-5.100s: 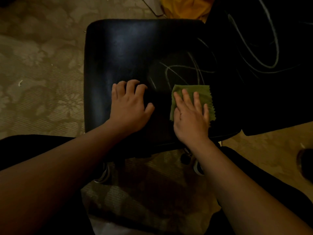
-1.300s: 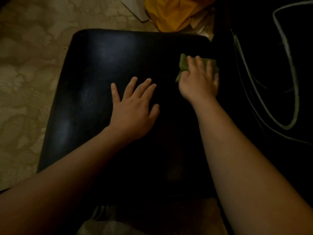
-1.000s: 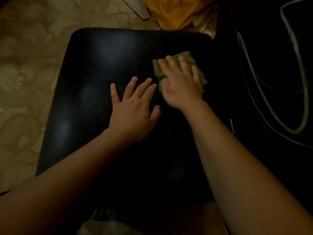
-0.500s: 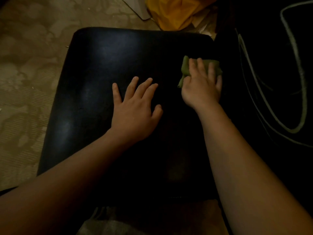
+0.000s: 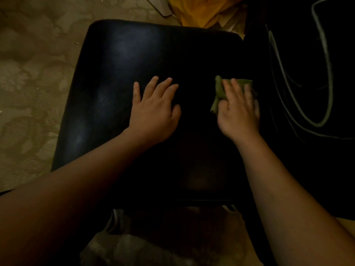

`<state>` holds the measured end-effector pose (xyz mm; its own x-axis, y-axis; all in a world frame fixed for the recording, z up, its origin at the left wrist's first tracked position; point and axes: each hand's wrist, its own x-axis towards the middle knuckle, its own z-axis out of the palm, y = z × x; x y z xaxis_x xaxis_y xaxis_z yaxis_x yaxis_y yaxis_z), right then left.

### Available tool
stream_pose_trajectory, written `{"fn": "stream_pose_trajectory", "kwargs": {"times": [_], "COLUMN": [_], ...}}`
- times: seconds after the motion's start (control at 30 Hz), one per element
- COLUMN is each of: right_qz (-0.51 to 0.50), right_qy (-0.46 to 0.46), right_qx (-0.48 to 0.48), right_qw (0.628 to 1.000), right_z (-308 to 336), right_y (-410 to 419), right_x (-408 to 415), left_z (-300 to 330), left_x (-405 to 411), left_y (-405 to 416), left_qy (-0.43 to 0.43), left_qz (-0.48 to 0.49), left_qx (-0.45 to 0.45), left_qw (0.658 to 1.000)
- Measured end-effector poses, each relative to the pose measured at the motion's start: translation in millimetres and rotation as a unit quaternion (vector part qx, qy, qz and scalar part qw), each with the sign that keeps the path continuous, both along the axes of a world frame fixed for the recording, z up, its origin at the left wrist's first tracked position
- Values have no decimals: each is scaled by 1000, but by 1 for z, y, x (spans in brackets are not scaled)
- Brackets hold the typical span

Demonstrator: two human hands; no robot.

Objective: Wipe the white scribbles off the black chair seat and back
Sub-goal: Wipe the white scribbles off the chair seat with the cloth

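Observation:
The black chair seat [image 5: 119, 77] fills the middle of the view, and no white marks show on its lit surface. On the right stands the black chair back [image 5: 303, 60], crossed by long looping white scribbles [image 5: 324, 77]. My right hand [image 5: 239, 110] presses a bunched green cloth [image 5: 220, 91] flat onto the seat's right side, close to the back. Fingers spread, my left hand [image 5: 155, 110] lies flat on the seat's middle and holds nothing.
Patterned beige carpet [image 5: 28, 73] surrounds the chair on the left. Crumpled yellow fabric [image 5: 203, 10] and some paper or card lie on the floor beyond the seat. The chair's base and a shoe show dimly below the seat's near edge.
The scribbles seen on the seat five seconds ago are gone. Over the last second my right hand swept the cloth left, then back right and nearer. The left hand stayed put.

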<state>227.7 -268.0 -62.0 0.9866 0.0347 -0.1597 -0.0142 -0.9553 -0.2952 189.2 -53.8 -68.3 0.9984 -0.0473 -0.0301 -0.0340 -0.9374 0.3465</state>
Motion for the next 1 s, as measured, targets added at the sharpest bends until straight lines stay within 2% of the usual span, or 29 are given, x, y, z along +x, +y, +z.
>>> {"fn": "stream_pose_trajectory", "kwargs": {"times": [0.13, 0.33, 0.4, 0.57, 0.7, 0.8, 1.0], "right_qz": [-10, 161, 191, 148, 65, -5, 20], "right_qy": [10, 10, 22, 7, 2, 11, 11], "right_qx": [-15, -41, -35, -8, 4, 47, -12], "right_qw": [1000, 986, 981, 989, 998, 999, 1000], "right_z": [0, 9, 10, 10, 4, 0, 4], "right_y": [5, 51, 59, 36, -8, -35, -11], "right_x": [-6, -70, -90, -83, -72, -67, -87], "left_z": [1, 3, 3, 1, 1, 1, -2], "left_x": [-2, -3, -9, -25, -35, -45, -57], "left_y": [-2, 1, -2, -3, 5, 8, 5], "left_qy": [5, -19, -23, -18, -7, -14, -10], "left_qz": [-1, 11, -1, -47, -78, -90, -76], "left_qx": [-4, -82, -79, -46, -14, -4, 33], "left_qw": [1000, 996, 997, 998, 997, 996, 996]}}
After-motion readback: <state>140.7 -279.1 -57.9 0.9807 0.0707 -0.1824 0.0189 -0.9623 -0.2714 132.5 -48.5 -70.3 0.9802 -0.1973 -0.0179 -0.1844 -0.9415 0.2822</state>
